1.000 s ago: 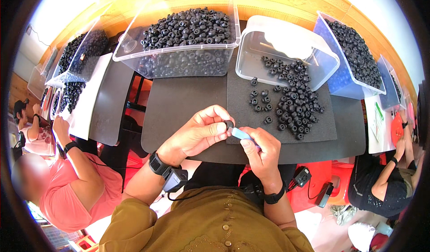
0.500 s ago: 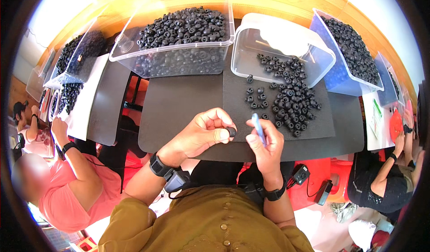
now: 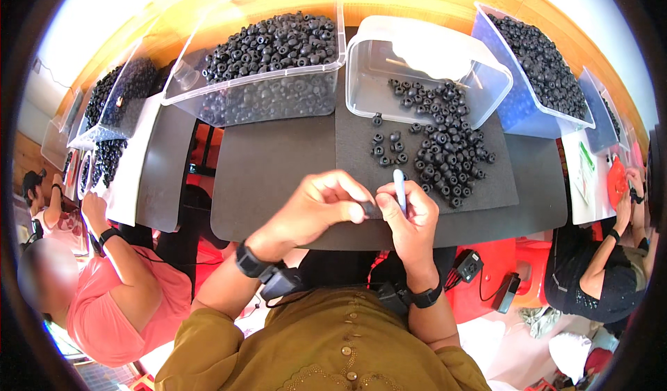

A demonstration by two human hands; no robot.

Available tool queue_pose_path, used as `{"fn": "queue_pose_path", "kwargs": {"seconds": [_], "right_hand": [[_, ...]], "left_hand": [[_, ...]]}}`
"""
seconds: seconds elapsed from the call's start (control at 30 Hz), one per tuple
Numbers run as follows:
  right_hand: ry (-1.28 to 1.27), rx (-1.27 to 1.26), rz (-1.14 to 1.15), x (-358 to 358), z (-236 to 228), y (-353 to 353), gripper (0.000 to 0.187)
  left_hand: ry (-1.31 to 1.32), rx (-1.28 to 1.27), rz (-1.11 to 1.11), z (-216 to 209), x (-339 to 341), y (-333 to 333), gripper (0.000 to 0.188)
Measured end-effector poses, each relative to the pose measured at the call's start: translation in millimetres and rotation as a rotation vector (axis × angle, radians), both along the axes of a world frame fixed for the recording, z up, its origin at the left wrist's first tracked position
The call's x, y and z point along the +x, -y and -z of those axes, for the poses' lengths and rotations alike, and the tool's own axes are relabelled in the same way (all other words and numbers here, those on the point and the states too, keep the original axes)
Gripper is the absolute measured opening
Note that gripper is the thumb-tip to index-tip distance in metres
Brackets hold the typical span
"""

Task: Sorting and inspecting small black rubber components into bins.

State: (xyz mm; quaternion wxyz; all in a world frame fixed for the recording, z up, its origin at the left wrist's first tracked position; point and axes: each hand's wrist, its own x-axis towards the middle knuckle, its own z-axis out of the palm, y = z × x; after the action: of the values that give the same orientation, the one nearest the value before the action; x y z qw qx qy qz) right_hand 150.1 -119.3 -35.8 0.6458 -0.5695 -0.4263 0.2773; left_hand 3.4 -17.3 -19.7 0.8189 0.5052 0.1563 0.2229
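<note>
Thumb and curled index finger of the left hand (image 3: 313, 207) closed in a pinch on one small, round, black, rubbery-looking part (image 3: 369, 209), held above the near edge of the black, smooth-topped table (image 3: 271, 148). Part mostly covered by fingertips; surface and finish not to be made out. Right hand (image 3: 415, 214) also closed, gripping a slim, light-blue, pen-like tool (image 3: 399, 186) between thumb and fingers, one end pointing up and away from the body, thumb tip just beside the part. Contact between right thumb and part: cannot tell.

Progress, judging by the layout: a single piece in hand, apparently mid-handling, not yet set down. Apparently left over on the flat, dark-grey mat (image 3: 500, 182): a dense heap of loose black parts (image 3: 451, 148) reaching out from the mouth of a clear plastic bin (image 3: 375, 50) tipped on its side, plus a small scatter of stray black parts (image 3: 397, 147) just left of the heap. Well filled with similar pieces: a large, clear, open plastic bin (image 3: 278, 75) at left rear and a bluish, translucent plastic bin (image 3: 531, 116) at right rear. Plenty remaining, by the size of the heap; finished or untouched state of the binned pieces impossible to judge, with no difference visible at this scale.
</note>
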Motion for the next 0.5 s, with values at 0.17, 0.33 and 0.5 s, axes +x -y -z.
{"fn": "queue_pose_path", "kwargs": {"seconds": [0.17, 0.33, 0.5], "right_hand": [[-0.293, 0.132, 0.063, 0, 5, 11, 0.016], [-0.296, 0.168, 0.075, -3, 5, 9, 0.018], [-0.269, 0.185, 0.102, -3, 4, 7, 0.019]], "left_hand": [[0.065, 0.699, -0.618, -87, -26, -85, 0.014], [-0.428, 1.602, -0.931, -115, -28, -129, 0.027], [-0.233, 1.511, -0.284, -52, 30, -56, 0.015]]}}
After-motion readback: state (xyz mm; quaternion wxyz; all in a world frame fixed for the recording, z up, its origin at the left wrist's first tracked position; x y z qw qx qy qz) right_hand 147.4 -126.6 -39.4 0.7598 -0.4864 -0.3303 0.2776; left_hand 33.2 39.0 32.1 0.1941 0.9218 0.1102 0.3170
